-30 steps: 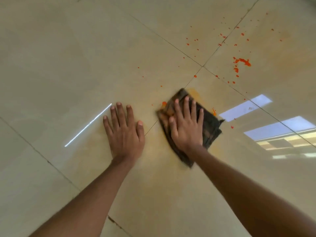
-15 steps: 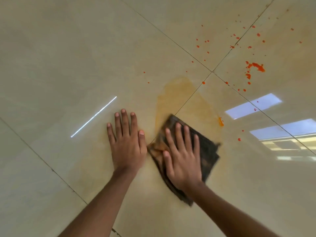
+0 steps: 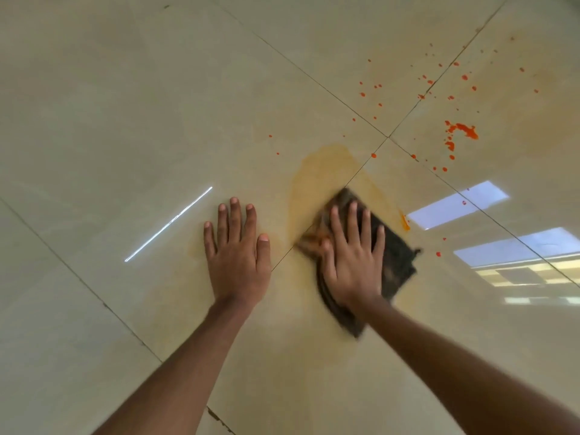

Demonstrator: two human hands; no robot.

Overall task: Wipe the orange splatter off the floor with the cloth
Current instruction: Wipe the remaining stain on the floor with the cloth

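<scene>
My right hand [image 3: 353,259] presses flat, fingers straight, on a dark folded cloth [image 3: 395,262] lying on the beige tiled floor [image 3: 125,120]. The cloth is blurred and its left edge carries orange stain. A pale orange smear [image 3: 320,177] spreads on the tiles just beyond the cloth. Bright orange splatter [image 3: 463,131] and many small drops lie farther off at the upper right. My left hand [image 3: 237,249] rests flat on the floor to the left of the cloth, fingers spread, holding nothing.
Dark grout lines cross at a joint [image 3: 388,137] beyond the cloth. Window reflections [image 3: 458,204] shine on the glossy tiles at the right, and a thin bright streak [image 3: 169,222] lies left of my left hand.
My right hand pulled the cloth back toward me, leaving a pale orange smear, then pushed it slightly forward and right again. My left hand stayed planted on the floor.
</scene>
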